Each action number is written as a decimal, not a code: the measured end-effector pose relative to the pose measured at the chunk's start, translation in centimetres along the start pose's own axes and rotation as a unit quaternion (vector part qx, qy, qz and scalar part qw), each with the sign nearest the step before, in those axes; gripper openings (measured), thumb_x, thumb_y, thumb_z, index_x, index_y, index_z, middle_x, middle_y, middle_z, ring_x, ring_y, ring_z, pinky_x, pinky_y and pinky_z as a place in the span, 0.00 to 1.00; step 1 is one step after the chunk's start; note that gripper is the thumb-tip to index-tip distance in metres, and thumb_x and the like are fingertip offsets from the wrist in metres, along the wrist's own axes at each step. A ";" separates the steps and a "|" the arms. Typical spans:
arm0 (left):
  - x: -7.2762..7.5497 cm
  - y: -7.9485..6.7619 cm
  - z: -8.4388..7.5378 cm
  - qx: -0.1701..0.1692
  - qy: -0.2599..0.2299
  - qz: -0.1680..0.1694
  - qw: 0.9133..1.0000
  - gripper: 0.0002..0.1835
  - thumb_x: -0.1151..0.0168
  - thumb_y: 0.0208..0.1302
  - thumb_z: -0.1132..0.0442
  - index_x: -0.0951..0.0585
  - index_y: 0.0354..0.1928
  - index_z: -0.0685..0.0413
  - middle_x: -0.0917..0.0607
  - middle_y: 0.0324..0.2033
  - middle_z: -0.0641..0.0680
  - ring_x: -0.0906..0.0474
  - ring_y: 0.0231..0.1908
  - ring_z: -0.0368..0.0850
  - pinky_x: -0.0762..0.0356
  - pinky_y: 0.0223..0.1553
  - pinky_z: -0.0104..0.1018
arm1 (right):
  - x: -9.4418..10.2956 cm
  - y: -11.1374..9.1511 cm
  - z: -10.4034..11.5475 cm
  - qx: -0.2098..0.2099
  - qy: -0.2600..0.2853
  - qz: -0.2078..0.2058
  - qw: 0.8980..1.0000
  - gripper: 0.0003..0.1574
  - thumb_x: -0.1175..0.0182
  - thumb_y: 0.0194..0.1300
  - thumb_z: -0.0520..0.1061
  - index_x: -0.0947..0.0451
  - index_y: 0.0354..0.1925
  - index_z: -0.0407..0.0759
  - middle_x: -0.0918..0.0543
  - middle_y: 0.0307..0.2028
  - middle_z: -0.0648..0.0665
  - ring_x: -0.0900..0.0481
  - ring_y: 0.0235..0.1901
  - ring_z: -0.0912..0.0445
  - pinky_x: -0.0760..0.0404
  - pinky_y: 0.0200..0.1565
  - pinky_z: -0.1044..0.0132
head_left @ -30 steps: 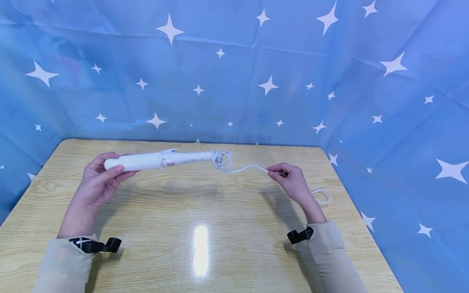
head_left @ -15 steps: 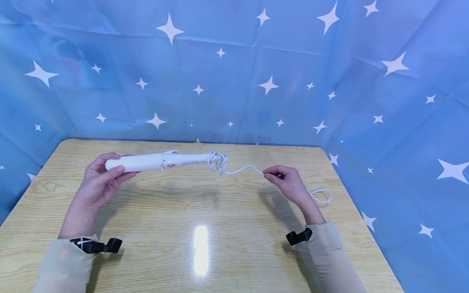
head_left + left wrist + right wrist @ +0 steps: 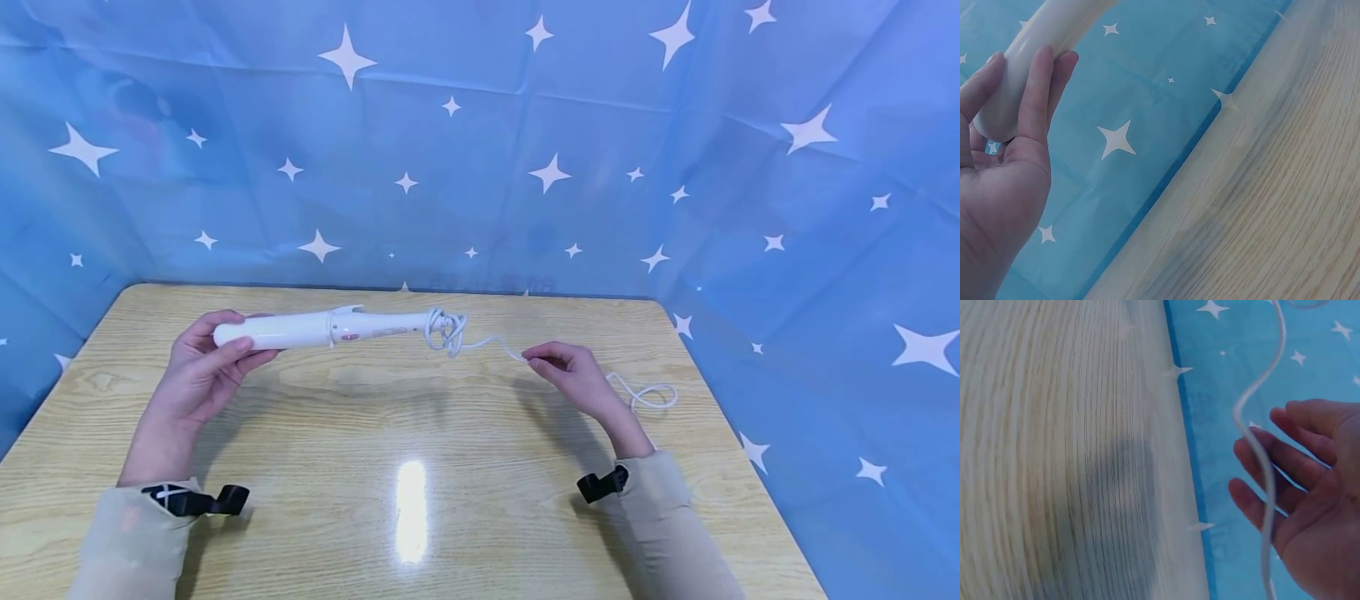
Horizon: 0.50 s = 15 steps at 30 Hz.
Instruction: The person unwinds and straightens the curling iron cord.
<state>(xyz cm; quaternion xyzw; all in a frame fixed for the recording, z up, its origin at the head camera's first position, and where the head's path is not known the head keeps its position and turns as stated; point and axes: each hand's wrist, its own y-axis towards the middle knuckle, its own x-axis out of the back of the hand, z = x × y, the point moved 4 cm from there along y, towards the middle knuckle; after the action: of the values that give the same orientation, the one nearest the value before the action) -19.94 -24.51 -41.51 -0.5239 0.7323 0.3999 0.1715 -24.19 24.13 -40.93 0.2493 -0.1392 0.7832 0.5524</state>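
In the head view my left hand (image 3: 202, 367) holds a white curling iron (image 3: 292, 330) by its thick barrel end, level above the table. Its slimmer handle, with small buttons, points right and ends in loose coils of white cord (image 3: 454, 335). In the left wrist view, thumb and fingers grip the rounded barrel (image 3: 1022, 75). My right hand (image 3: 573, 375) is at the cord, thumb and index tips close together. The right wrist view shows the cord (image 3: 1269, 487) running across that hand's loosely bent fingers (image 3: 1297, 465), not clamped between them.
Past the right hand a loop of cord (image 3: 660, 396) lies on the wooden table (image 3: 315, 517). A blue star-printed backdrop (image 3: 480, 208) stands along the table's back and right side. Black wrist mounts (image 3: 202, 502) sit at both cuffs.
My right hand has slid left along the cord, closer to the curling iron. The cord between sags more, and more cord shows behind the hand. The left hand stays almost still.
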 end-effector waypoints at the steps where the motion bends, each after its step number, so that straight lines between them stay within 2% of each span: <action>1: 0.0 0.0 0.0 0.000 0.001 0.002 1.000 0.22 0.59 0.71 0.88 0.18 0.54 0.69 0.19 0.55 0.68 0.20 0.57 0.60 0.14 0.52 0.50 | -0.2 0.1 0.1 -0.001 0.001 0.002 1.000 0.15 0.41 0.77 0.40 0.17 0.56 0.33 0.15 0.52 0.35 0.17 0.52 0.41 0.13 0.51 0.58; 7: -0.1 0.1 0.0 0.003 0.001 0.007 1.000 0.22 0.58 0.71 0.88 0.18 0.54 0.69 0.19 0.55 0.69 0.20 0.58 0.61 0.14 0.52 0.51 | -1.4 0.7 1.4 0.016 0.021 -0.001 1.000 0.19 0.43 0.78 0.42 0.21 0.61 0.35 0.19 0.58 0.33 0.20 0.58 0.44 0.17 0.60 0.48; 15: -0.2 0.2 0.2 0.007 0.001 0.015 1.000 0.22 0.58 0.71 0.88 0.18 0.55 0.68 0.19 0.56 0.68 0.20 0.58 0.60 0.15 0.53 0.51 | -3.8 2.6 3.5 0.071 0.059 -0.002 0.996 0.21 0.44 0.79 0.40 0.24 0.66 0.37 0.21 0.62 0.35 0.22 0.61 0.41 0.18 0.62 0.49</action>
<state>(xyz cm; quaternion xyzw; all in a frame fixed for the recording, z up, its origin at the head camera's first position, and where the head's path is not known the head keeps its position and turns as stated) -20.04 -24.18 -41.48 -0.5122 0.7430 0.3966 0.1682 -24.81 18.52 -39.93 0.2411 -0.0502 0.8034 0.5422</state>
